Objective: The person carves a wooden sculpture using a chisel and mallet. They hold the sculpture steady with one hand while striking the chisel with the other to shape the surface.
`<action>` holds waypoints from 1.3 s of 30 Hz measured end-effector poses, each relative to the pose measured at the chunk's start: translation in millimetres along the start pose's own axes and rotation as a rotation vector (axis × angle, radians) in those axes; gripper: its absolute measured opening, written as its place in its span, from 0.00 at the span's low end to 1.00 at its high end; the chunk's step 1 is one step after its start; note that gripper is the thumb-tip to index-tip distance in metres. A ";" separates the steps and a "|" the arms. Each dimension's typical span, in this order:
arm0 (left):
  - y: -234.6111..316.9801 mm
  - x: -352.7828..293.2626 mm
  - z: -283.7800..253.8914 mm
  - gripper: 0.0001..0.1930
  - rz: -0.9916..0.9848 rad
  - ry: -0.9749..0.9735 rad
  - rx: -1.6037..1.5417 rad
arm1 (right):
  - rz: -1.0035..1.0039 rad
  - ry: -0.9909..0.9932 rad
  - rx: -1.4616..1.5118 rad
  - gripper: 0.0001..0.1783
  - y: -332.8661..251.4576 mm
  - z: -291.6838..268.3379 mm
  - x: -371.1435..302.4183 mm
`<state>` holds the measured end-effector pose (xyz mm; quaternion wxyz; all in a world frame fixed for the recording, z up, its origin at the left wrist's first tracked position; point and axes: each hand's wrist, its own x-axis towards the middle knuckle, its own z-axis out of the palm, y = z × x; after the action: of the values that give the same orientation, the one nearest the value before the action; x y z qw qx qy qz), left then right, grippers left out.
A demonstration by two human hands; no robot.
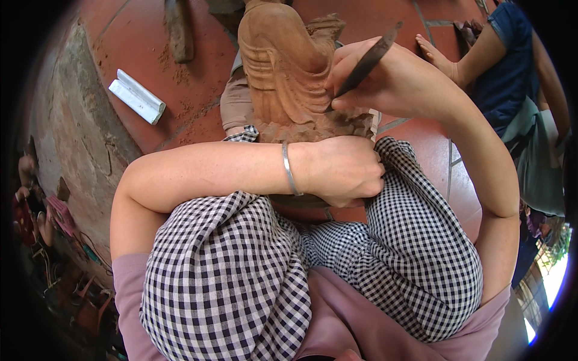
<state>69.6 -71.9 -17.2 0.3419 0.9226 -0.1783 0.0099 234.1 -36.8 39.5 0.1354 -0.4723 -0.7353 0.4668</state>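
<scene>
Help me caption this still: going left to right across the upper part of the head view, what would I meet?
White ridged piece, worn wooden piece, brown carved figure, right hand, another person's blue sleeve.

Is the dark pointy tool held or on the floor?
Held: the right hand grips the dark tool, its lower end by the brown statue.

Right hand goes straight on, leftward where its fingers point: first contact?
The carved figure, at its draped folds. The right hand's fingertips already look at or very near that surface; depth is unclear from this one view.
</scene>
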 end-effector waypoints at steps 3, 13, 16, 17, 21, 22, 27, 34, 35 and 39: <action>-1.3 0.9 0.1 0.10 0.015 0.005 -0.008 | -0.159 0.103 -0.141 0.13 1.5 9.5 4.9; -1.3 3.5 0.3 0.09 0.001 -0.026 -0.005 | -0.033 0.095 -0.124 0.15 -12.9 13.1 -0.8; -1.7 2.6 0.4 0.08 -0.007 -0.026 -0.017 | 0.031 0.182 0.123 0.12 2.3 21.0 1.6; -1.9 2.3 0.6 0.08 -0.009 -0.019 -0.027 | 0.120 0.172 0.254 0.12 2.2 21.4 1.0; -2.7 4.7 1.3 0.08 -0.013 -0.033 -0.003 | 0.033 0.195 0.121 0.11 4.4 22.7 -1.4; -2.8 3.7 1.5 0.08 -0.004 -0.010 -0.003 | -0.036 0.198 0.021 0.11 0.5 21.0 -0.5; -0.4 1.4 0.2 0.08 -0.001 -0.006 0.006 | 0.257 0.005 0.169 0.12 -20.4 9.7 3.7; -0.4 0.7 1.3 0.06 0.015 0.044 0.031 | 0.042 0.112 -0.193 0.12 -13.2 20.6 2.9; 0.0 0.6 1.0 0.06 0.014 0.042 0.041 | 0.079 0.087 -0.248 0.12 -13.5 20.6 3.6; -2.6 1.6 2.7 0.06 0.004 0.026 0.001 | 0.279 0.176 0.139 0.13 -9.1 28.5 1.4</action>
<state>71.7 -72.4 -20.6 0.3436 0.9223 -0.1757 0.0225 209.9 -52.6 31.5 0.1656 -0.5983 -0.6138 0.4877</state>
